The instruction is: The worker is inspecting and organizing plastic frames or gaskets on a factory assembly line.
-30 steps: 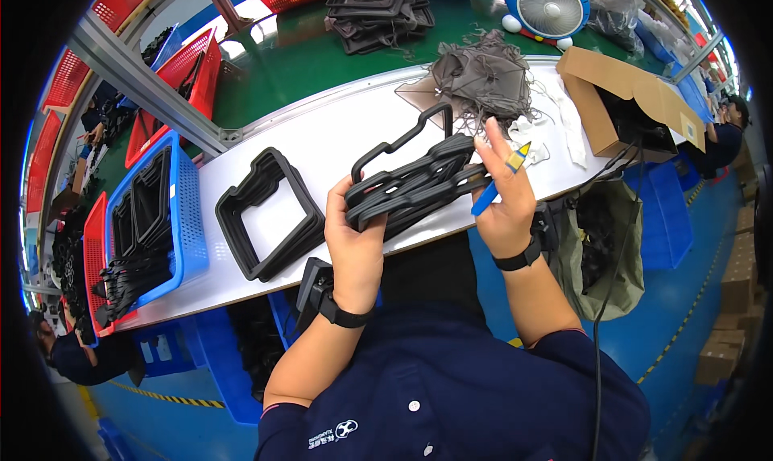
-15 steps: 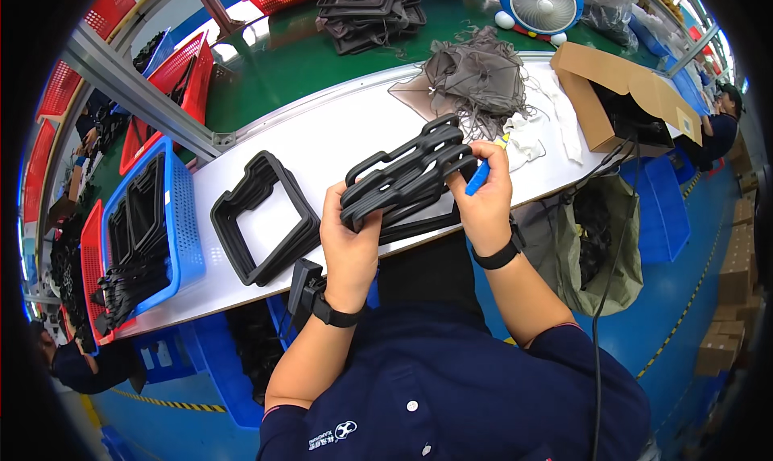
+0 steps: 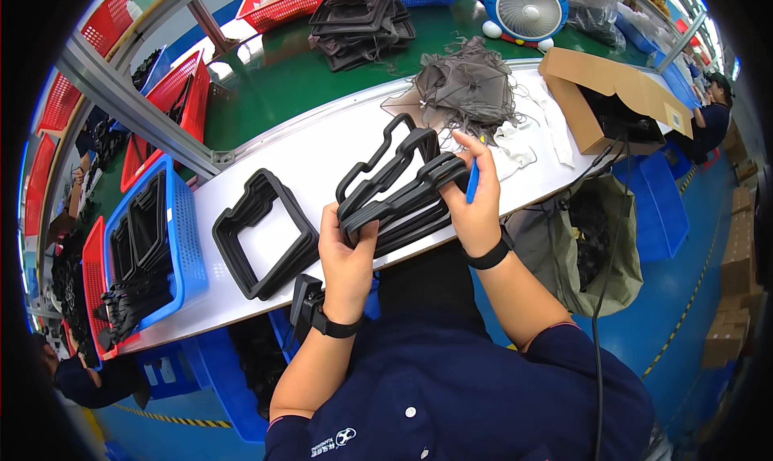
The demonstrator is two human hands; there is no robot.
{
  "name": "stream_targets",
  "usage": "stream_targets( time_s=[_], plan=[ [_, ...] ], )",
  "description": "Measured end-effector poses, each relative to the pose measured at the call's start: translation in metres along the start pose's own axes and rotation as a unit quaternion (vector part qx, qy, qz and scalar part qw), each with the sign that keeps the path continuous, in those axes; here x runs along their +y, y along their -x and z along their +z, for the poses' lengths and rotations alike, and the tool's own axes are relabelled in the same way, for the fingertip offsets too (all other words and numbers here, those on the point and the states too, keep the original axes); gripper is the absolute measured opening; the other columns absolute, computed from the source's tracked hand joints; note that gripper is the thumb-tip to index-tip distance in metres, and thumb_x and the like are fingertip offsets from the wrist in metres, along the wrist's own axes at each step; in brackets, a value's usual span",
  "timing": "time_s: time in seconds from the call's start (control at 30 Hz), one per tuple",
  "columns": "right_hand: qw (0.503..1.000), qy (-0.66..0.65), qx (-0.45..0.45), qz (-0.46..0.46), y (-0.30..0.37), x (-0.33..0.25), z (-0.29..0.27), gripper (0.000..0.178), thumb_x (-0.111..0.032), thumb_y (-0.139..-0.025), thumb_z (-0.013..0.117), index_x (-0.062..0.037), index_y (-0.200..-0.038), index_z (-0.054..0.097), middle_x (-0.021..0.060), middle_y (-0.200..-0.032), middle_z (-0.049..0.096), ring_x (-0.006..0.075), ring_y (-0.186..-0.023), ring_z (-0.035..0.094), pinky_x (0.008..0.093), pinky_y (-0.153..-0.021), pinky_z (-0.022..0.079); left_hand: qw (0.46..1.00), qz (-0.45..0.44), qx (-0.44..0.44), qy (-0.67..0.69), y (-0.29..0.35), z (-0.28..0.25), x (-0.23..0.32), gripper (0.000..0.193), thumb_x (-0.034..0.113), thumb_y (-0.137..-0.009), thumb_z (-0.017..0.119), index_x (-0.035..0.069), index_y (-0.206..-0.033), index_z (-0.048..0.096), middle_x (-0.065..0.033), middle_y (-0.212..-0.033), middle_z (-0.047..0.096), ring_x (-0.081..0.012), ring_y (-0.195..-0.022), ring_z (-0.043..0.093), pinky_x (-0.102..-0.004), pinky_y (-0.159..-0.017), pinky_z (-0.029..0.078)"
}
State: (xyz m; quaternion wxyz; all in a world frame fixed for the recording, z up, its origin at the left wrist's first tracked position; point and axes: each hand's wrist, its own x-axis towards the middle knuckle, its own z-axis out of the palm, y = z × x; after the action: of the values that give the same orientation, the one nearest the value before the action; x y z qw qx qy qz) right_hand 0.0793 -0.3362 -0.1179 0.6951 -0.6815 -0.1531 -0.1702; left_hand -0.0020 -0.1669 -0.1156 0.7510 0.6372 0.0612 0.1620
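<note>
Several handheld black frames (image 3: 403,202), blue basket (image 3: 189,239) holding more

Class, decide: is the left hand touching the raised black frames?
Touching: the head view shows the left hand gripping the raised black frames at one end.

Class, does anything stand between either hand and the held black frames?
Nothing visible does. The left hand grips the black frames at their left end; the right hand, also holding a blue tool, touches their right end.
</note>
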Motion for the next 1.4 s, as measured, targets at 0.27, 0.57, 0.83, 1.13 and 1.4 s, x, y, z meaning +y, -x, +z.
stream_targets(
  time_s=[0.27,0.57,0.83,1.13,1.4],
  plan=[
    [0.99,0.105,0.04,-0.088,-0.009,0.002,0.001,0.043,0.008,-0.078,0.07,-0.0065,-0.118,0.065,0.0078,-0.095,0.062,0.0193,-0.089,0.06,0.029,-0.083,0.047,0.999,-0.005,-0.03,0.011,0.003,-0.002,-0.003,0.031,0.001,-0.092,0.069,0.004,-0.117,0.052,-0.0001,-0.102,0.062,-0.006,-0.092,0.057,-0.0212,-0.083,0.047],
    [0.997,-0.001,0.013,-0.071,-0.001,0.003,-0.002,0.038,0.015,-0.084,0.058,0.0006,-0.117,0.049,0.0194,-0.126,0.064,0.022,-0.109,0.065,0.0301,-0.095,0.05,0.993,0.048,-0.087,0.07,0.006,-0.003,0.0,0.074,0.042,-0.087,0.078,0.002,-0.135,0.04,-0.0089,-0.121,0.057,-0.0151,-0.114,0.055,-0.0294,-0.099,0.045],
    [0.999,-0.006,-0.036,-0.019,-0.006,-0.008,-0.013,0.037,0.016,-0.085,0.057,-0.0015,-0.115,0.044,0.0214,-0.13,0.062,0.0189,-0.11,0.063,0.0288,-0.096,0.048,0.99,0.03,-0.079,0.109,0.002,-0.006,0.005,0.061,0.053,-0.105,0.038,-0.002,-0.129,0.048,-0.0099,-0.122,0.058,-0.0143,-0.115,0.051,-0.0303,-0.104,0.035],
    [0.996,-0.072,-0.014,-0.049,-0.025,-0.007,0.008,0.026,0.009,-0.094,0.051,-0.0025,-0.116,0.043,0.0265,-0.142,0.05,0.0244,-0.121,0.059,0.0339,-0.102,0.047,0.99,0.009,-0.099,0.101,-0.005,-0.01,0.004,0.043,0.044,-0.104,0.052,0.002,-0.113,0.057,0.0006,-0.094,0.059,-0.006,-0.091,0.054,-0.0211,-0.088,0.042],
    [0.98,-0.142,-0.138,-0.029,-0.049,-0.007,-0.007,0.017,0.001,-0.101,0.044,-0.0071,-0.116,0.041,0.0287,-0.151,0.039,0.0341,-0.141,0.04,0.0411,-0.107,0.047,0.988,-0.018,-0.076,0.134,-0.008,-0.016,0.004,0.042,0.044,-0.103,0.053,0.004,-0.115,0.057,-0.0008,-0.098,0.062,-0.0068,-0.092,0.052,-0.025,-0.089,0.041]
  ],
)
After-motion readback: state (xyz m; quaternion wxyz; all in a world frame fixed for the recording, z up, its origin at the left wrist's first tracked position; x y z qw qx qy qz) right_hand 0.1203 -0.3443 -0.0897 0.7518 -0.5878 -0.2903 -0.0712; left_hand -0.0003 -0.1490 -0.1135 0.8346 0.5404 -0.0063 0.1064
